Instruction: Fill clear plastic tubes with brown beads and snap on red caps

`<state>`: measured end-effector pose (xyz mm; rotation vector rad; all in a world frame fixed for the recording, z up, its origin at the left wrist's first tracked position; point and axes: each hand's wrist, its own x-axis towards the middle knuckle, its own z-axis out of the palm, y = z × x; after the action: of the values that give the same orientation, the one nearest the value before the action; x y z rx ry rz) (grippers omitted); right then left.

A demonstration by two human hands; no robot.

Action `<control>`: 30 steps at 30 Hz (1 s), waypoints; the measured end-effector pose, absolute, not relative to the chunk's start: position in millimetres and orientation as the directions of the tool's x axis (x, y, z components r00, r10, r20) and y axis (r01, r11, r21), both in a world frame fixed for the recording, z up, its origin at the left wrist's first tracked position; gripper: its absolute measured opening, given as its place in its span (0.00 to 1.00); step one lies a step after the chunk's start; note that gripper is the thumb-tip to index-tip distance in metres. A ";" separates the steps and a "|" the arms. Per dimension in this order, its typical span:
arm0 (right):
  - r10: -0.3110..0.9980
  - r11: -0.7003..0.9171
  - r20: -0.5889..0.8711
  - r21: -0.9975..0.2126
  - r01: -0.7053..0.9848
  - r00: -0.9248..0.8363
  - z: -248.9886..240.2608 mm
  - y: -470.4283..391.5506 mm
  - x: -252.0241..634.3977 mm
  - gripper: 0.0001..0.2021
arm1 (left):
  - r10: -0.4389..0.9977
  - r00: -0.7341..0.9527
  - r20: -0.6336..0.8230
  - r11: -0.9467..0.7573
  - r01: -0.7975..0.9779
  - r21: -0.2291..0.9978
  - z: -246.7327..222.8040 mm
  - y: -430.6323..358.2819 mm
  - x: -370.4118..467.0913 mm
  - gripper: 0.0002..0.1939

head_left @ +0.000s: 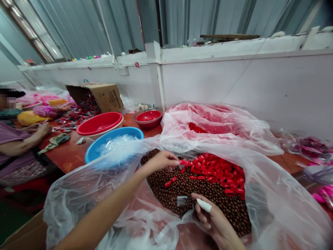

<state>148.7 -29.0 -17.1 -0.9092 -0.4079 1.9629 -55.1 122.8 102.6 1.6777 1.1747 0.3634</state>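
Observation:
My left hand reaches over a large clear plastic bag. Its fingers are closed on a small red plastic cap at the edge of the heap of red caps. Low in front, my right hand has its fingers curled, with white tape round one finger. At its fingertips is a small clear plastic cup, lying sideways just over the brown beads. How the fingers meet the cup is partly hidden. Two red caps lie apart on the beads.
A blue basin of clear pieces stands left of the bag, with red basins behind. Another bag of red parts lies by the wall. A tipped cardboard box spills pieces; a person sits far left.

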 end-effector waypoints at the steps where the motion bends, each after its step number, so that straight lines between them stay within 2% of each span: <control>1: 0.842 -0.533 -0.445 -0.603 -0.594 -0.305 -20.4 -28.5 149.6 0.16 | 0.892 0.379 -0.247 -0.010 0.563 0.827 119.0 142.7 -63.2 0.18; 2: 0.842 -0.532 -0.450 -0.607 -0.590 -0.297 -23.3 -28.1 150.0 0.16 | 0.958 0.236 -0.161 -0.016 0.608 0.793 137.6 163.2 -71.9 0.19; 5: 0.855 -0.513 -0.437 -0.636 -0.577 -0.279 -27.3 -27.8 148.2 0.16 | 0.998 0.055 0.033 -0.060 0.634 0.771 196.1 219.3 -96.7 0.27; 8: 0.873 -0.485 -0.422 -0.689 -0.538 -0.246 -24.9 -29.3 145.8 0.16 | 0.987 -0.055 0.152 -0.078 0.664 0.744 230.5 253.0 -106.8 0.33; 10: 0.878 -0.474 -0.429 -0.724 -0.501 -0.210 -22.7 -30.4 146.8 0.16 | 0.981 -0.055 0.187 -0.102 0.674 0.732 228.3 256.2 -101.8 0.31; 13: 0.897 -0.436 -0.424 -0.806 -0.399 -0.124 -21.8 -30.2 153.8 0.15 | 0.982 0.104 0.158 -0.186 0.692 0.698 191.9 227.4 -85.3 0.20; 15: 0.917 -0.399 -0.390 -0.880 -0.259 -0.086 -21.8 -26.9 160.8 0.14 | 0.933 0.358 0.040 -0.308 0.733 0.607 155.7 190.1 -74.8 0.15; 17: 0.954 -0.298 -0.295 -0.953 -0.053 -0.058 -20.7 -19.2 167.8 0.12 | 0.872 0.480 -0.099 -0.364 0.768 0.526 118.1 147.4 -66.1 0.12; 19: 0.992 -0.103 -0.117 -0.968 0.227 -0.045 -17.9 -6.1 173.0 0.11 | 0.831 0.515 -0.210 -0.373 0.796 0.477 83.0 107.4 -57.6 0.09; 20: 0.998 0.007 -0.020 -0.917 0.399 -0.064 -16.0 2.2 174.6 0.12 | 0.833 0.492 -0.255 -0.348 0.823 0.449 67.2 90.1 -52.7 0.08; 21: 0.993 0.097 0.045 -0.814 0.572 -0.105 -13.9 11.3 175.3 0.14 | 0.822 0.494 -0.284 -0.343 0.827 0.446 52.6 75.2 -47.5 0.07; 23: 0.979 0.202 0.091 -0.500 0.842 -0.181 -10.3 30.1 174.1 0.18 | 0.814 0.495 -0.304 -0.341 0.830 0.441 27.8 52.0 -36.8 0.08; 25: 0.973 0.230 0.093 -0.354 0.907 -0.210 -8.1 46.6 170.2 0.20 | 0.823 0.493 -0.282 -0.353 0.833 0.426 8.9 36.5 -28.2 0.11; 27: 0.967 0.254 0.093 -0.305 0.918 -0.237 -7.4 58.1 165.4 0.18 | 0.841 0.470 -0.269 -0.334 0.841 0.426 -3.8 26.6 -24.3 0.12; 30: 0.963 0.268 0.093 -0.238 0.933 -0.253 -7.6 65.1 160.5 0.14 | 0.858 0.427 -0.287 -0.250 0.834 0.492 -11.4 18.8 -28.5 0.13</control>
<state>160.5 65.1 -7.6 -1.7669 -2.3175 0.1972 -28.5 18.8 -11.4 2.1003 1.4221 0.0537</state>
